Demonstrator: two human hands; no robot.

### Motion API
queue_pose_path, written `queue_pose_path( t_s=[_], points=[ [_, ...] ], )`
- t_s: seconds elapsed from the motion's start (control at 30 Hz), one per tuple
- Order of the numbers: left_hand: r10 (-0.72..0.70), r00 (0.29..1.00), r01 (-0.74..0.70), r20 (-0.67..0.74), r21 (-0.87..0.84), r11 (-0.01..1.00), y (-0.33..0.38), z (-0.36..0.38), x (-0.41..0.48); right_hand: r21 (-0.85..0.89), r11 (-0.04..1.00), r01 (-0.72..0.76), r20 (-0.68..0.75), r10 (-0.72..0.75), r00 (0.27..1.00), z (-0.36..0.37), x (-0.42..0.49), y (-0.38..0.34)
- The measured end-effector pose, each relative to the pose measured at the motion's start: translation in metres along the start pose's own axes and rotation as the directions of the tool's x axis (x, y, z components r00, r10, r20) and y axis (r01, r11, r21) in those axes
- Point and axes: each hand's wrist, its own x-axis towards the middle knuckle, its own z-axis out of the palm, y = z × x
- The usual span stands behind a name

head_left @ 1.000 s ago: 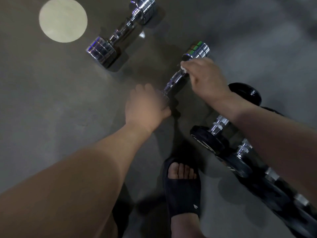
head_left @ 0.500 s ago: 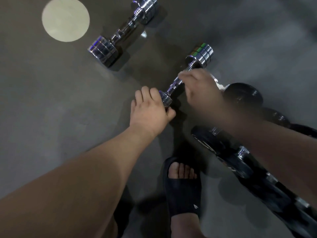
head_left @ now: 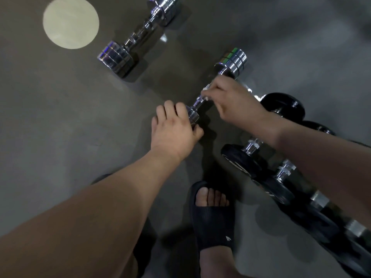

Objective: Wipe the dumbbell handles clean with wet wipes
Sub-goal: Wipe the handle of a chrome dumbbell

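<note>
1. both forearms reach down to the chrome dumbbell (head_left: 230, 63) lying on the floor (head_left: 60, 117); the left hand (head_left: 174, 129) caps its near head, and the right hand (head_left: 234, 103) arches over its handle (head_left: 198, 101).
2. the near head is mostly hidden; the wet wipe (head_left: 205, 89) shows only as white scraps.
3. the left hand curls round that head; the right hand pinches the wet wipe on the handle.

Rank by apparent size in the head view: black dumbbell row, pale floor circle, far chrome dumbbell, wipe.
1. Black dumbbell row, though nearest the camera.
2. Pale floor circle and far chrome dumbbell: too alike to rank.
3. Wipe, mostly hidden in the right hand.
</note>
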Motion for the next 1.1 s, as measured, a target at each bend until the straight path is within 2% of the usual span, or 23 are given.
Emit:
queue_pose_path(
  t_s=[0.13,0.2,0.27,0.3,0.37,0.43,0.5,0.57,0.63,0.73,0.87,0.9,1.0,1.03,1.1],
  points=[
    [-0.003,1.0,0.002,-0.009,-0.044,0.999,0.001,0.0,-0.003,-0.048,0.964,-0.26,-0.124,0.253,0.96,-0.005,0.005,0.011],
    [0.002,1.0,-0.003,-0.012,-0.051,0.999,-0.002,0.0,-0.002,-0.012,0.982,-0.188,-0.092,0.186,0.978,0.001,0.005,-0.004],
    [0.004,1.0,-0.004,-0.006,-0.046,0.999,-0.003,0.001,-0.001,0.029,0.998,-0.063,0.02,0.063,0.998,0.004,0.003,-0.015],
    [0.004,1.0,-0.004,-0.002,-0.045,0.999,-0.003,0.002,-0.001,0.037,0.998,-0.051,0.046,0.049,0.998,0.003,0.003,-0.014],
    [0.017,1.0,-0.017,0.004,-0.046,0.999,-0.003,0.001,-0.001,0.031,0.986,-0.163,-0.001,0.163,0.987,-0.003,0.007,-0.009],
    [0.039,0.999,-0.037,0.031,-0.056,0.998,-0.005,-0.001,-0.001,0.013,0.947,-0.322,-0.083,0.322,0.943,-0.008,0.011,-0.001],
    [0.044,0.995,-0.036,0.088,-0.089,0.995,-0.011,-0.006,0.003,-0.001,0.921,-0.389,-0.138,0.385,0.913,-0.005,0.012,-0.002],
    [0.035,0.99,-0.014,0.138,-0.15,0.989,-0.017,-0.009,0.01,0.051,0.936,-0.347,-0.12,0.351,0.929,0.002,0.009,-0.014],
    [0.024,0.983,0.011,0.184,-0.184,0.983,-0.021,-0.011,0.015,0.115,0.964,-0.239,-0.035,0.244,0.969,0.007,0.002,-0.023],
    [0.019,0.975,0.015,0.223,-0.147,0.989,-0.019,-0.012,0.017,0.098,0.989,-0.113,0.006,0.113,0.994,0.003,-0.001,-0.015],
    [0.013,0.974,0.005,0.226,-0.081,0.997,-0.012,-0.015,0.013,0.083,0.963,-0.255,-0.145,0.265,0.953,0.005,-0.005,-0.01],
    [0.02,0.975,-0.006,0.221,-0.063,0.998,-0.011,-0.015,0.012,0.092,0.967,-0.238,-0.129,0.248,0.96,0.009,-0.006,-0.016],
    [0.028,0.976,-0.023,0.214,-0.029,0.999,-0.008,-0.015,0.009,0.105,0.991,-0.083,0.013,0.082,0.997,0.013,-0.01,-0.028],
    [0.028,0.979,-0.023,0.203,-0.027,0.999,-0.006,-0.015,0.008,0.093,0.992,-0.084,0.003,0.084,0.996,0.01,-0.01,-0.023],
    [0.027,0.983,-0.023,0.184,-0.022,0.999,-0.003,-0.014,0.005,0.065,0.976,-0.209,-0.102,0.215,0.971,0.004,-0.009,-0.01]
  ],
)
